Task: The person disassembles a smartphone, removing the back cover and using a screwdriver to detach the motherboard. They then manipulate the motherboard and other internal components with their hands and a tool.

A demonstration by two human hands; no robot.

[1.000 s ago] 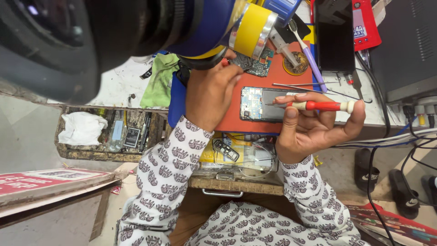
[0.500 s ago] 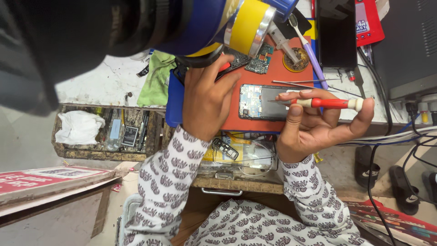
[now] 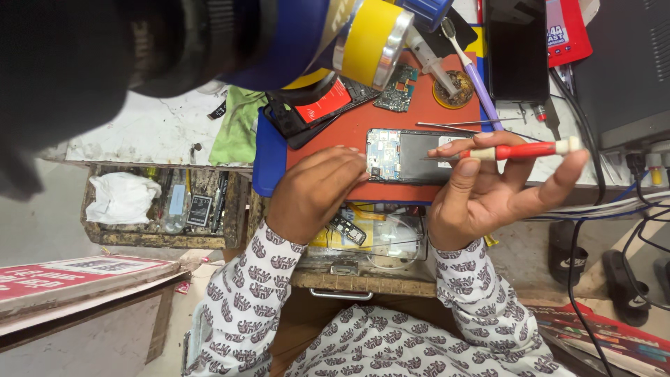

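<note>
**Opened phone on the red mat, screwdriver in the right hand**

Nearest, below the red mat (image 3: 419,194): patterned sleeves (image 3: 244,300) and an open drawer (image 3: 363,241) holding small parts and cables. Left of the drawer, a wooden tray (image 3: 164,206) with a crumpled white cloth (image 3: 122,197) and small tools.

On the mat's near edge, the opened phone (image 3: 408,155) lying flat, circuit board exposed at its left end, dark panel to the right. Left hand (image 3: 314,195) resting knuckles-up just beside the phone's left end, fingers curled, fingertips touching or nearly touching the edge; grip on anything not discernible. Right hand (image 3: 499,188) palm-up at the phone's right end, thumb and forefinger pinching a red-handled screwdriver (image 3: 513,149), remaining fingers spread loose. Screwdriver held level, tip pointing left over the phone's dark panel.

Beyond the phone on the mat: thin tweezers (image 3: 453,125), a loose green circuit board (image 3: 396,88), a round brass-coloured tin (image 3: 458,88), a purple-handled brush (image 3: 476,77). Left of these, a black phone shell with a red battery (image 3: 317,112), and a green cloth (image 3: 237,129) on the bench (image 3: 153,132). Farthest, right of the mat, a dark phone (image 3: 518,49) face up. Blurred blue-and-yellow object (image 3: 335,35) filling the top of the view.
</note>
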